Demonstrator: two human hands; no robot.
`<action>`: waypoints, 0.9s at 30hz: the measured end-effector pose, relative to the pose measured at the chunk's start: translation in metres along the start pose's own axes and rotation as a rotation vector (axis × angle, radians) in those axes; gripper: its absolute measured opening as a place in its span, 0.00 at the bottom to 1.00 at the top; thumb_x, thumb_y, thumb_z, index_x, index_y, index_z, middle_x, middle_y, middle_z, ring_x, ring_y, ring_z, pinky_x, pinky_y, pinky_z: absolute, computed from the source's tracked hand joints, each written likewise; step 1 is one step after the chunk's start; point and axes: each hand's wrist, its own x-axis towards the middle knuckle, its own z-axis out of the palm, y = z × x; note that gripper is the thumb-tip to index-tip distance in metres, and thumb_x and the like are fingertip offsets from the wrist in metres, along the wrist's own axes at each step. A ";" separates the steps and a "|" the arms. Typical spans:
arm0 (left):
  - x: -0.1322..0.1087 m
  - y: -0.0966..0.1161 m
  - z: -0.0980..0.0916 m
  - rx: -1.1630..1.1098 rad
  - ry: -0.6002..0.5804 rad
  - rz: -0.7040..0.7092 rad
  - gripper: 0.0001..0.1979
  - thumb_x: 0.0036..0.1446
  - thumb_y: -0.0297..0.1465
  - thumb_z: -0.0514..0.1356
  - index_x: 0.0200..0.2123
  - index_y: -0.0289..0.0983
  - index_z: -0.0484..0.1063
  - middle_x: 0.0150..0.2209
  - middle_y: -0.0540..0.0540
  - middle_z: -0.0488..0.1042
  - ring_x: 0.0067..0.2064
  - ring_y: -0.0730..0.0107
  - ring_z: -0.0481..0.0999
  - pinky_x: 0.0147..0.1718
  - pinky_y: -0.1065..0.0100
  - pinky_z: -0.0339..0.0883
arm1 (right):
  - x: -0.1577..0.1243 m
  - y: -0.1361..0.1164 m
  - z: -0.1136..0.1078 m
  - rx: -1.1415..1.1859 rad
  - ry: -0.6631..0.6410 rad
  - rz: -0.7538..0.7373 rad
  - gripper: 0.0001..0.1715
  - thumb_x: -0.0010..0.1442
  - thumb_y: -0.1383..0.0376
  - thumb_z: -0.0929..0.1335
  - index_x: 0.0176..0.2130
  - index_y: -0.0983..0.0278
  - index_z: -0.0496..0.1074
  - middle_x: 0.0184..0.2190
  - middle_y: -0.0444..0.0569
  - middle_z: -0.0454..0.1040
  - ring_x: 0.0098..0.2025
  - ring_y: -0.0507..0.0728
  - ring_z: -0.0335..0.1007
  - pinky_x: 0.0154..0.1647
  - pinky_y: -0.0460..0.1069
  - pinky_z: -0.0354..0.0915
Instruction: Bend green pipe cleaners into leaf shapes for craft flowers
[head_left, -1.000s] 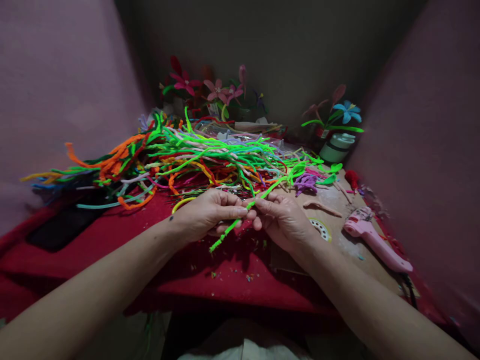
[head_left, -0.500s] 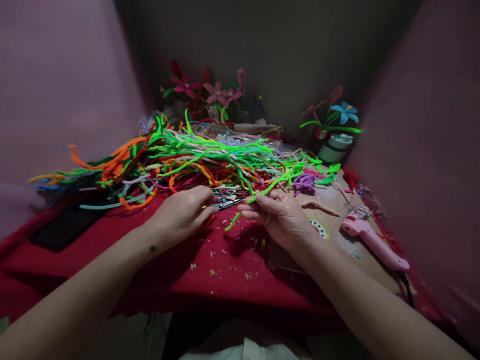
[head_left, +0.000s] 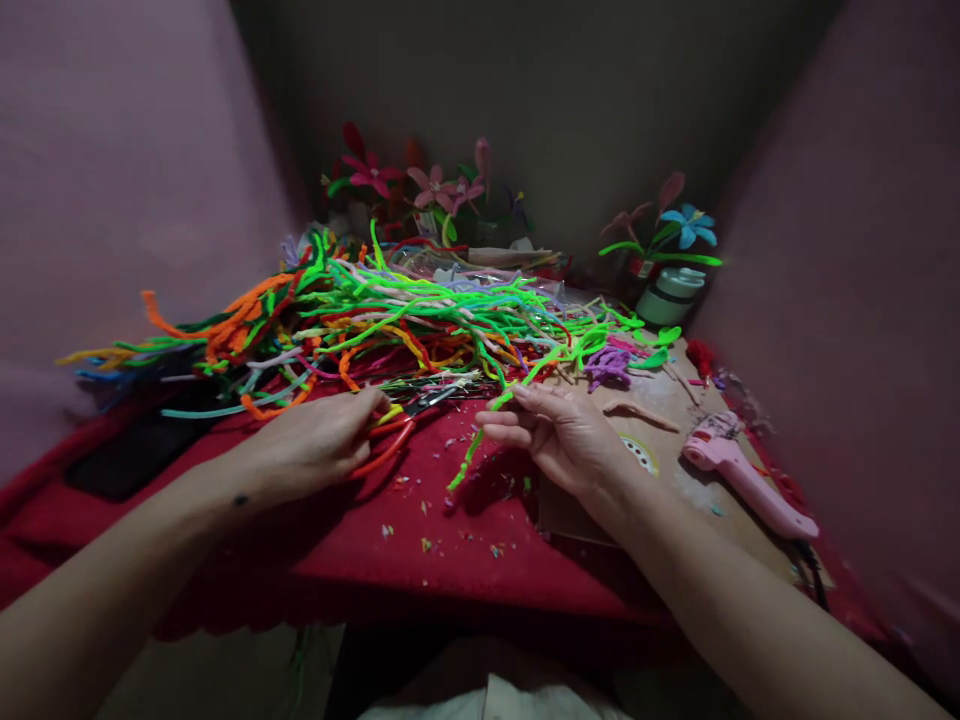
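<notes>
My left hand (head_left: 330,432) is closed on a pair of scissors (head_left: 391,446) with orange-red and yellow handles. The blades point right, toward the wire stems lying under the pile. In my right hand (head_left: 566,430) a bright green pipe cleaner (head_left: 469,462) is pinched between thumb and forefinger; its lower end hangs down to the left, over the red cloth. The blades and the pipe cleaner are apart. Behind both hands lies a big tangled pile of pipe cleaners (head_left: 435,305), mostly green, with orange, white and red ones.
A pink hot glue gun (head_left: 750,480) lies on a cardboard sheet (head_left: 585,510) at right, near purple pipe cleaners (head_left: 609,366). A dark phone (head_left: 124,455) rests at left. Pipe-cleaner flowers (head_left: 688,226) stand at the back. Small clippings are scattered on the red cloth (head_left: 330,560).
My left hand has drawn back to the left with the scissors, whose handles now show, away from the green pipe cleaner. My right hand has hardly moved.
</notes>
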 end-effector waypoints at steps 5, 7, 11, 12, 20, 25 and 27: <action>-0.017 -0.005 -0.005 -0.021 0.020 -0.053 0.11 0.55 0.38 0.49 0.37 0.37 0.58 0.29 0.50 0.67 0.28 0.71 0.66 0.28 0.71 0.56 | -0.001 -0.001 0.001 -0.019 -0.013 0.038 0.09 0.53 0.74 0.65 0.23 0.69 0.64 0.18 0.47 0.71 0.30 0.60 0.76 0.29 0.49 0.74; -0.021 -0.004 -0.002 -0.010 0.066 -0.032 0.10 0.55 0.39 0.49 0.36 0.38 0.56 0.27 0.52 0.67 0.26 0.72 0.66 0.27 0.72 0.56 | -0.001 -0.001 0.001 -0.024 -0.018 0.065 0.09 0.53 0.75 0.65 0.23 0.68 0.64 0.17 0.46 0.71 0.30 0.60 0.76 0.28 0.48 0.73; -0.024 0.002 0.002 0.032 0.076 0.071 0.08 0.58 0.36 0.44 0.35 0.38 0.54 0.26 0.52 0.68 0.24 0.72 0.67 0.24 0.72 0.56 | -0.002 -0.001 0.002 -0.023 -0.008 0.105 0.09 0.51 0.75 0.65 0.23 0.68 0.63 0.16 0.44 0.69 0.28 0.59 0.76 0.26 0.47 0.73; -0.023 0.004 0.002 0.059 0.088 0.068 0.08 0.58 0.36 0.43 0.36 0.38 0.54 0.26 0.51 0.68 0.24 0.71 0.67 0.24 0.72 0.56 | -0.002 -0.002 0.003 -0.024 -0.003 0.111 0.09 0.51 0.75 0.65 0.23 0.68 0.63 0.16 0.44 0.69 0.27 0.59 0.76 0.25 0.47 0.73; -0.022 0.013 0.004 0.183 0.115 0.177 0.14 0.59 0.30 0.40 0.36 0.37 0.63 0.30 0.46 0.72 0.29 0.69 0.71 0.29 0.68 0.63 | -0.003 -0.004 0.003 -0.062 0.020 0.167 0.08 0.52 0.76 0.63 0.24 0.70 0.65 0.16 0.48 0.71 0.24 0.58 0.75 0.24 0.49 0.73; -0.022 0.012 0.007 0.295 0.215 0.276 0.11 0.58 0.26 0.43 0.35 0.36 0.64 0.28 0.46 0.70 0.29 0.68 0.70 0.29 0.67 0.63 | -0.005 -0.004 0.003 -0.123 0.001 0.208 0.06 0.51 0.75 0.64 0.23 0.69 0.64 0.14 0.47 0.70 0.24 0.59 0.76 0.22 0.48 0.72; -0.023 0.011 0.007 0.319 0.233 0.295 0.10 0.58 0.26 0.44 0.35 0.35 0.64 0.28 0.47 0.70 0.29 0.68 0.70 0.29 0.67 0.63 | -0.005 -0.004 0.002 -0.149 -0.009 0.224 0.06 0.51 0.75 0.64 0.23 0.69 0.64 0.14 0.48 0.70 0.24 0.60 0.76 0.22 0.48 0.72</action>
